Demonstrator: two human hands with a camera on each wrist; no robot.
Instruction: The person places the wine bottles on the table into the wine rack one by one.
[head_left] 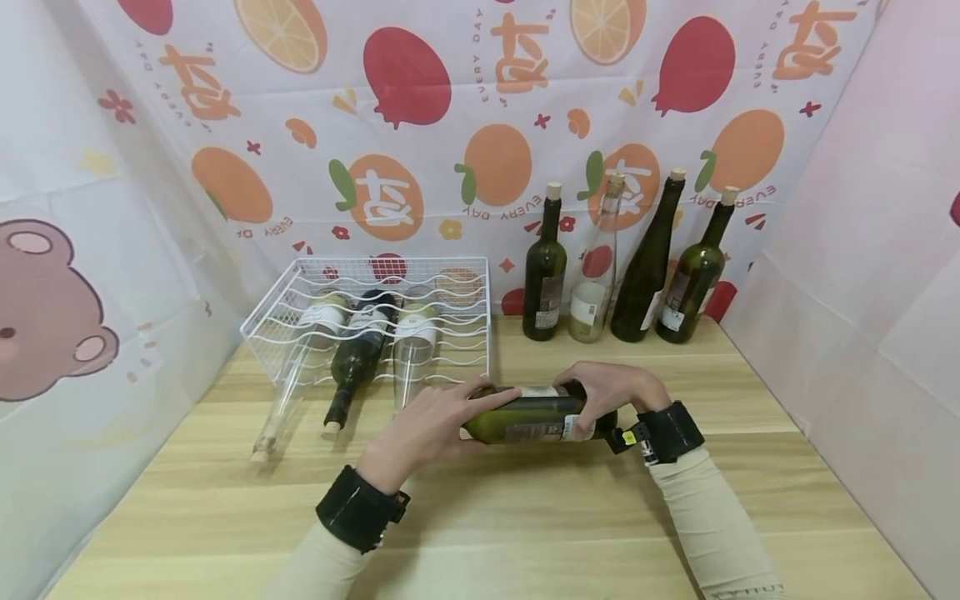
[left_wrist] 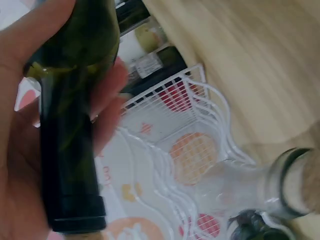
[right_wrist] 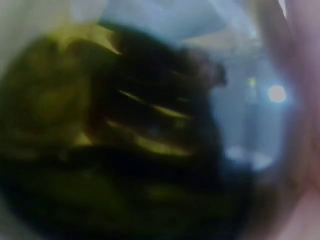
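A green wine bottle [head_left: 517, 425] with pale labels is held lying sideways in both hands, above the tabletop. My left hand [head_left: 427, 425] grips it at the neck and shoulder, the index finger stretched along the glass. At the other end my right hand [head_left: 611, 387] holds it near the base, thumb and fingers on opposite sides. The left wrist view shows the dark neck [left_wrist: 70, 155] within the left hand, its corked mouth towards the lower edge. Dark, blurred glass of the bottle base [right_wrist: 125, 165] fills most of the right wrist view.
A white wire rack [head_left: 390, 259] stands at back left. In it lie a clear bottle [head_left: 288, 400], a dark bottle [head_left: 356, 358] and another clear bottle [head_left: 412, 367], necks forward. Several corked bottles [head_left: 545, 279] stand at back right against the printed cloth [head_left: 450, 83].
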